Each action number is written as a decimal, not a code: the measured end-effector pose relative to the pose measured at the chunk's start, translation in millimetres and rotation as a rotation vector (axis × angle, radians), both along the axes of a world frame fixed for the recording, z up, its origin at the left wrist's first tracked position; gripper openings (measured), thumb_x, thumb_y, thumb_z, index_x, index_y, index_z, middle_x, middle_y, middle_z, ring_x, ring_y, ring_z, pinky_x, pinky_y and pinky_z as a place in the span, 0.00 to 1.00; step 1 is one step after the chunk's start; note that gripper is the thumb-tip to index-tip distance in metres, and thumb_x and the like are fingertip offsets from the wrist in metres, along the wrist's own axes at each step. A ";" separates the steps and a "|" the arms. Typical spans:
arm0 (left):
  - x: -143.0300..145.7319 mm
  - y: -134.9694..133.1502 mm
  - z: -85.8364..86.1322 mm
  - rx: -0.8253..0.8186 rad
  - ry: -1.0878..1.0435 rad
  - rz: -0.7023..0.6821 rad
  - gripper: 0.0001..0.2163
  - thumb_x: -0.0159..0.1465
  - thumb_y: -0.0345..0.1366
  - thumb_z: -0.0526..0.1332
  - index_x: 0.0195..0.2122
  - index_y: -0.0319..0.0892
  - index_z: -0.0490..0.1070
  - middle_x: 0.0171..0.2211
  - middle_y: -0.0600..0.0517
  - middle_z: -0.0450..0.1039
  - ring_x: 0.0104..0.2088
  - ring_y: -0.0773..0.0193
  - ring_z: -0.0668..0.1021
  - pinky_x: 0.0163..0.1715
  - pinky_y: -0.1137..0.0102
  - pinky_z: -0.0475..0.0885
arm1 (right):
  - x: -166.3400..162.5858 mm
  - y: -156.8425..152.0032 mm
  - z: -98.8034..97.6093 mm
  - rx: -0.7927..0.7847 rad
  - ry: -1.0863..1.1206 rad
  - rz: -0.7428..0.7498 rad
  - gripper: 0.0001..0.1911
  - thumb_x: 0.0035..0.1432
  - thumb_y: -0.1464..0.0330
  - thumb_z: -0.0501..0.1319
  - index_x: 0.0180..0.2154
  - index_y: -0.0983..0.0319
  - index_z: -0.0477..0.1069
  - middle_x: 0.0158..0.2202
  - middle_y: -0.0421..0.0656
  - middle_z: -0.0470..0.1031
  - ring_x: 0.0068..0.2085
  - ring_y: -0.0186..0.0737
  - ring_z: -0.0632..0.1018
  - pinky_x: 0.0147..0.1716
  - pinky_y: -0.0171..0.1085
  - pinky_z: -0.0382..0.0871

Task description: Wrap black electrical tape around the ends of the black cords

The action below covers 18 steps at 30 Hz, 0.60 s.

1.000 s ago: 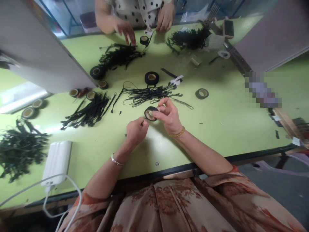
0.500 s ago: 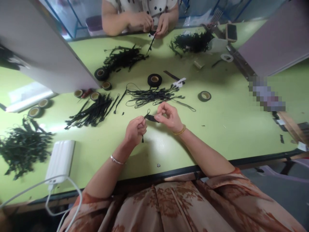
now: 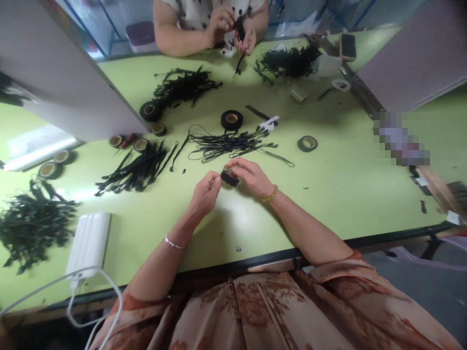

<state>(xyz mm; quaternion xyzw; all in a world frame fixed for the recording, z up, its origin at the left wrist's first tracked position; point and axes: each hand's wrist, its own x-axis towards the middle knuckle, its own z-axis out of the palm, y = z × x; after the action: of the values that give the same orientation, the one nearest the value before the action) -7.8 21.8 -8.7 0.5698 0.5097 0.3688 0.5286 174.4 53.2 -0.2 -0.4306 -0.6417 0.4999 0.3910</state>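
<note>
Above the green table, a short strip of black tape (image 3: 230, 180) shows between my two hands, joined to a thin looped black cable. My left hand (image 3: 205, 195) is closed in a pinch on the cable at the strip's left end; the fingers hide most of the cable. My right hand (image 3: 253, 179) curls over from the right, its fingertips closed at the tape and the small loop. Just beyond my hands lies a loose bundle of thin black cables (image 3: 233, 145), with a roll of black tape (image 3: 232, 120) behind it.
At left lie a bundle of wrapped cables (image 3: 140, 167), a larger black pile (image 3: 34, 226) and a white power bank (image 3: 89, 245) with a cord. Another tape roll (image 3: 307, 143) sits to the right. Across the table, a co-worker's hands (image 3: 233, 29) hold a black strip.
The tape strip has turned and bends more now, with my right fingers shifted left towards the loop. My left hand has rotated slightly. The co-worker's hands have raised their black piece.
</note>
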 end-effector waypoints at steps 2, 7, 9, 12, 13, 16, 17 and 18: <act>0.3 -1.6 -1.6 0.170 0.178 0.000 0.10 0.67 0.41 0.52 0.32 0.42 0.66 0.23 0.57 0.62 0.24 0.70 0.64 0.26 0.73 0.61 | 0.0 1.6 0.3 -0.070 0.020 -0.028 0.24 0.63 0.50 0.53 0.40 0.63 0.74 0.31 0.43 0.75 0.32 0.38 0.74 0.37 0.40 0.69; 2.0 -6.9 3.5 0.411 0.540 -0.079 0.12 0.68 0.37 0.50 0.34 0.41 0.71 0.32 0.50 0.74 0.33 0.65 0.73 0.35 0.70 0.66 | -6.1 0.6 0.8 -0.242 0.151 -0.039 0.22 0.54 0.50 0.64 0.37 0.63 0.74 0.28 0.42 0.75 0.29 0.35 0.73 0.31 0.37 0.69; 3.2 -8.7 5.7 0.428 0.693 -0.149 0.13 0.69 0.36 0.49 0.36 0.42 0.73 0.33 0.50 0.75 0.33 0.64 0.74 0.32 0.70 0.65 | -9.6 -1.4 -0.1 -0.327 0.199 -0.045 0.21 0.49 0.55 0.69 0.37 0.63 0.72 0.24 0.39 0.73 0.26 0.34 0.72 0.28 0.36 0.67; 6.3 -11.0 5.3 0.461 0.832 -0.219 0.13 0.69 0.37 0.49 0.39 0.43 0.74 0.32 0.50 0.77 0.32 0.63 0.75 0.27 0.71 0.60 | -13.5 -4.3 -0.3 -0.397 0.260 -0.085 0.22 0.43 0.62 0.73 0.38 0.63 0.70 0.19 0.33 0.70 0.23 0.33 0.72 0.26 0.34 0.66; 7.3 -11.7 4.3 0.479 0.856 -0.224 0.13 0.69 0.39 0.50 0.39 0.42 0.74 0.32 0.49 0.77 0.32 0.63 0.76 0.26 0.70 0.59 | -14.3 -5.0 0.3 -0.403 0.288 -0.100 0.22 0.42 0.63 0.73 0.38 0.63 0.69 0.18 0.32 0.69 0.23 0.33 0.72 0.26 0.34 0.66; 9.4 -13.4 1.5 0.538 0.907 -0.211 0.14 0.69 0.41 0.51 0.38 0.40 0.74 0.29 0.48 0.77 0.30 0.63 0.76 0.23 0.70 0.55 | -15.9 -7.1 4.1 -0.418 0.385 -0.137 0.24 0.39 0.65 0.74 0.36 0.62 0.65 0.17 0.31 0.70 0.23 0.33 0.74 0.29 0.35 0.68; 9.7 -13.9 1.4 0.553 0.921 -0.216 0.15 0.69 0.41 0.51 0.37 0.40 0.74 0.28 0.48 0.76 0.29 0.63 0.75 0.23 0.70 0.54 | -16.2 -7.7 5.7 -0.421 0.410 -0.146 0.25 0.39 0.64 0.75 0.35 0.61 0.64 0.17 0.31 0.70 0.23 0.33 0.74 0.29 0.35 0.69; 9.9 -14.3 1.7 0.562 0.934 -0.229 0.15 0.69 0.40 0.50 0.36 0.40 0.74 0.27 0.48 0.75 0.27 0.63 0.75 0.22 0.70 0.53 | -16.6 -8.5 7.5 -0.422 0.433 -0.156 0.26 0.38 0.64 0.75 0.35 0.61 0.62 0.16 0.30 0.70 0.23 0.34 0.75 0.29 0.36 0.69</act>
<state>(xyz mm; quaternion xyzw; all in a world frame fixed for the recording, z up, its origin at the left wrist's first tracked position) 2.1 7.5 -7.0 0.8435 0.5067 0.1393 0.1109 157.8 44.7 7.3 -0.4336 -0.3906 0.6709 0.4576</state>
